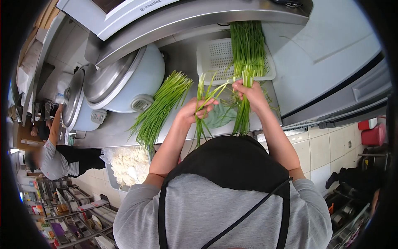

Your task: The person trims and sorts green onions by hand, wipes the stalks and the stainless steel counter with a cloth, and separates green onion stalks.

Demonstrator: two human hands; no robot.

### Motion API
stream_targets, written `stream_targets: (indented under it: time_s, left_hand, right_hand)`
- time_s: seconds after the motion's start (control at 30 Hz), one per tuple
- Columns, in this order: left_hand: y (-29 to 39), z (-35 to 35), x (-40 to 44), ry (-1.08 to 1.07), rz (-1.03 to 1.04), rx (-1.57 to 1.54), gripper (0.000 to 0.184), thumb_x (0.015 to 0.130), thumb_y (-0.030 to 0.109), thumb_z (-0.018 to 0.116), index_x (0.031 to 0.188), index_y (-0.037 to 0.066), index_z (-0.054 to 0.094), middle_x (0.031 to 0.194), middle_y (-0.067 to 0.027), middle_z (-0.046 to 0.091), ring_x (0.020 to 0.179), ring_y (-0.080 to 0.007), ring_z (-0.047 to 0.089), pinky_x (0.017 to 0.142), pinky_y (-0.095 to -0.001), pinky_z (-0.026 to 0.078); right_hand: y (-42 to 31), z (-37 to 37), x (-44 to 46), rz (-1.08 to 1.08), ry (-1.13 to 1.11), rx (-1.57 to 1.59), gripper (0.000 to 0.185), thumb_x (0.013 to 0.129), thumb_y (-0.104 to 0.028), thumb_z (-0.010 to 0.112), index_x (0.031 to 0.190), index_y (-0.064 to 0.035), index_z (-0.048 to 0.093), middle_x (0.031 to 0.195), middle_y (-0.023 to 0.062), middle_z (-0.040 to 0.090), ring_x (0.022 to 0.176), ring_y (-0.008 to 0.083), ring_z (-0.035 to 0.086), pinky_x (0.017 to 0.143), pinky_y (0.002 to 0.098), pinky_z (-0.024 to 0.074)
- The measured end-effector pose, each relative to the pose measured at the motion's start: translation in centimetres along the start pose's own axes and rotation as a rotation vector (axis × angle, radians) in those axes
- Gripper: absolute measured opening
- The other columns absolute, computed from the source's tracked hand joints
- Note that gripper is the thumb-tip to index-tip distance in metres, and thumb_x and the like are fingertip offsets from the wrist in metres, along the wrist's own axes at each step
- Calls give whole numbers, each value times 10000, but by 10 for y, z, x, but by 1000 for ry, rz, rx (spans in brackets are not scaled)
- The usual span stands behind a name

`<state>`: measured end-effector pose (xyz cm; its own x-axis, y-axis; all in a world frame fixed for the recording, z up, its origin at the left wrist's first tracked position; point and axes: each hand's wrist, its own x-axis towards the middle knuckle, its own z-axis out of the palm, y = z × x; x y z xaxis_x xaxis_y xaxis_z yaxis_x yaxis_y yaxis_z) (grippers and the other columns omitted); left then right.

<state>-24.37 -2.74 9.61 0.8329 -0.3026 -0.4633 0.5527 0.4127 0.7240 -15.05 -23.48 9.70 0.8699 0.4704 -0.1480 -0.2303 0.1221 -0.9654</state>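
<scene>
Work, left to right. A pile of green stalks [161, 106] lay on the steel counter [118, 133]. The left hand [195, 111], fingers half curled, had light hold of a thin bunch [201, 128]. The right hand [253, 94] was closed round a thicker bunch [242, 118], pale ends up. Stalks were apparently being sorted between the hands; the next move seemed to call for a steady right grip and careful left fingers, as slanting stalks crossed the gap. Just past the right hand, a white basket [212, 50] held more stalks.

Surroundings, left to right. A co-worker [54, 159] reached towards a small cooker [85, 118]; a large cooker [151, 74] stood beside the pile. A steel shelf [186, 25] overhung the counter, hiding the basket stalks' far ends.
</scene>
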Motion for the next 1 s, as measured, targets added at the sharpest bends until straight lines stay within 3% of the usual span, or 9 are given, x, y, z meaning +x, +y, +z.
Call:
stream_targets:
  time_s: [0.17,0.23,0.33,0.47,0.53,0.77,0.87,0.93,1.0]
  left_hand:
    - [-3,-8,-3,11,-1,-18,272,799,237,585,910,-10,559,583,14,495,345,-13,293,348,-176,234]
    - [-3,-7,-4,23,-1,-28,269,800,238,584,905,-8,558,582,15,496,345,-13,293,348,-176,235]
    - [-2,-5,-5,35,-2,-40,264,802,237,581,903,-6,555,581,16,498,345,-12,294,349,-175,237]
    - [-2,-5,-3,-19,-13,-73,260,807,237,574,907,-1,550,582,16,499,343,-10,292,350,-172,237]
    - [-3,-7,0,-38,-17,-88,261,808,238,573,910,-1,549,582,17,499,343,-8,294,351,-171,237]
    - [-5,-1,6,-17,-58,-46,272,803,245,578,914,-2,550,583,20,498,336,-6,292,352,-167,234]
    - [-5,-2,5,-29,-58,-30,302,831,246,539,950,-27,488,547,24,443,325,-9,284,348,-172,235]
    - [-6,-4,1,-12,-65,-17,298,832,248,536,946,-24,494,549,23,446,325,-8,283,348,-173,233]
    - [-8,-10,-5,7,-72,-3,293,834,249,533,942,-22,499,550,22,448,325,-7,281,348,-173,232]
  right_hand:
    - [0,-9,-3,54,70,-93,217,707,-145,655,829,4,555,673,37,545,537,90,467,463,235,368]
    - [11,-10,-4,-188,189,-467,295,644,-164,693,825,19,548,707,74,594,621,197,564,589,308,440]
    - [18,-11,-2,-110,165,-587,353,618,-202,707,831,31,550,751,134,602,729,267,590,679,333,441]
    - [24,-10,2,-35,95,-616,315,644,-198,684,835,23,567,763,165,591,753,270,587,679,323,441]
    - [20,-3,2,-15,190,-440,264,666,-183,664,821,14,582,770,151,593,748,244,587,678,306,442]
    - [9,12,3,-108,158,-244,248,694,-197,654,835,-7,581,761,75,587,687,162,560,636,276,438]
    - [1,13,3,-26,158,-200,243,702,-197,650,844,-18,568,731,48,578,596,120,521,549,250,423]
    - [-4,10,3,-39,143,-183,185,749,-167,627,839,-21,558,596,-12,488,472,64,412,422,215,322]
    - [-12,5,0,-31,108,-171,198,746,-170,616,868,-29,552,637,11,531,482,67,433,440,211,353]
